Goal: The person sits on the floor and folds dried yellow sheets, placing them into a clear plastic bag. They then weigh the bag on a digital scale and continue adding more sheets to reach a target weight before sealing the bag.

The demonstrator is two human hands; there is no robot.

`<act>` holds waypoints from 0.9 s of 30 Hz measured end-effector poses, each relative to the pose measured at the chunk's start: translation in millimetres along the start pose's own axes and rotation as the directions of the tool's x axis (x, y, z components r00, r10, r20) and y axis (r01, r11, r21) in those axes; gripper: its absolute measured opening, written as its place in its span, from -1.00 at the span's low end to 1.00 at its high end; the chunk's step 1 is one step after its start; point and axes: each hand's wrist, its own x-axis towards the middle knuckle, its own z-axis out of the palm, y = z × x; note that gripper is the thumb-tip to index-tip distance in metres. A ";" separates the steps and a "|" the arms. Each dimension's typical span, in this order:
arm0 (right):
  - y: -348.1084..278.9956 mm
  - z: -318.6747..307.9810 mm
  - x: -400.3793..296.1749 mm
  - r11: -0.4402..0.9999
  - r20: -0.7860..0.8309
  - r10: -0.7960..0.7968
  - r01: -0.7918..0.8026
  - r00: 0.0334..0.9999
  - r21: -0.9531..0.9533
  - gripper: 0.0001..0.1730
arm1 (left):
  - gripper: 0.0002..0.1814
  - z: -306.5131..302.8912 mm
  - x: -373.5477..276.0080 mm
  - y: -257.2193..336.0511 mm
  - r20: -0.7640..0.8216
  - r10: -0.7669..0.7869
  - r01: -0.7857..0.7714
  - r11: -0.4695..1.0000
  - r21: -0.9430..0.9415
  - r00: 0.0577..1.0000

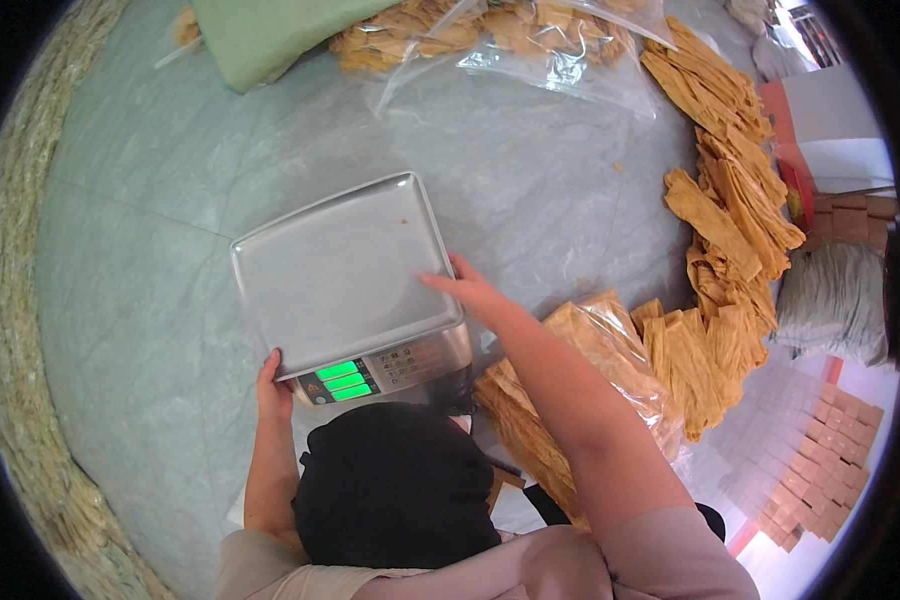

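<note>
A digital counter scale (412, 364) with a lit green display and a keypad stands in front of me, tilted in the view. Its rectangular metal pan (337, 277) holds only a tiny brown crumb. With my left hand (274, 390) I touch the pan's near left corner; the fingertips are partly hidden. My right hand (472, 289) is at the pan's right rim, the thumb over the tray and the other fingers at the outer side. Just right of the scale lie yellow-brown dried sheets, like tofu skin, in a clear plastic bag (607, 345).
More dried sheets (735, 195) form a curved row at the right. Clear bags of broken pieces (555, 37) and a green sack (285, 30) lie at the far side. Stacked cartons (825, 457) stand beyond at the right; a long pale pile (15, 300) borders the left.
</note>
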 end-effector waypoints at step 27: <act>4.8 -4.7 -10.1 0.979 -0.065 0.124 -0.111 0.990 0.170 0.02 | -0.03 26.7 40.5 0.2 -0.019 -0.105 0.106 0.991 0.083 0.994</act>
